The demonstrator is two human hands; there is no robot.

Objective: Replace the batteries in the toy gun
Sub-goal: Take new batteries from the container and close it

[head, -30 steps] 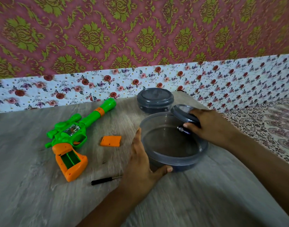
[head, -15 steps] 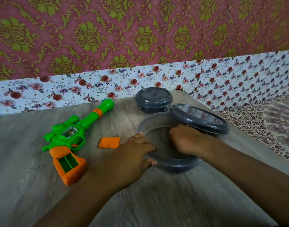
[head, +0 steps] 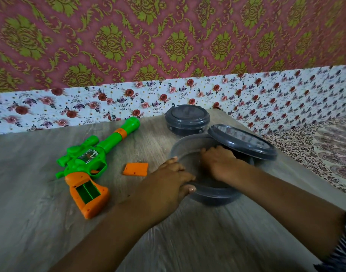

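Toy gun (head: 86, 163), glossy green plastic with orange grip, lies flat on the woodgrain table (head: 50, 222) well left of both hands, battery bay open, two green slots showing. Round translucent grey tub (head: 211, 195): left hand (head: 168, 179) curls over its near rim, thumb outside; right hand (head: 219, 161) is curled inside it, contents not visible. Dark round lid (head: 244, 142) leans tilted on the far rim by the right hand. Lidded smaller tub (head: 187, 119) sits beyond. Orange rectangular cover (head: 136, 169) lies just left of the left hand.
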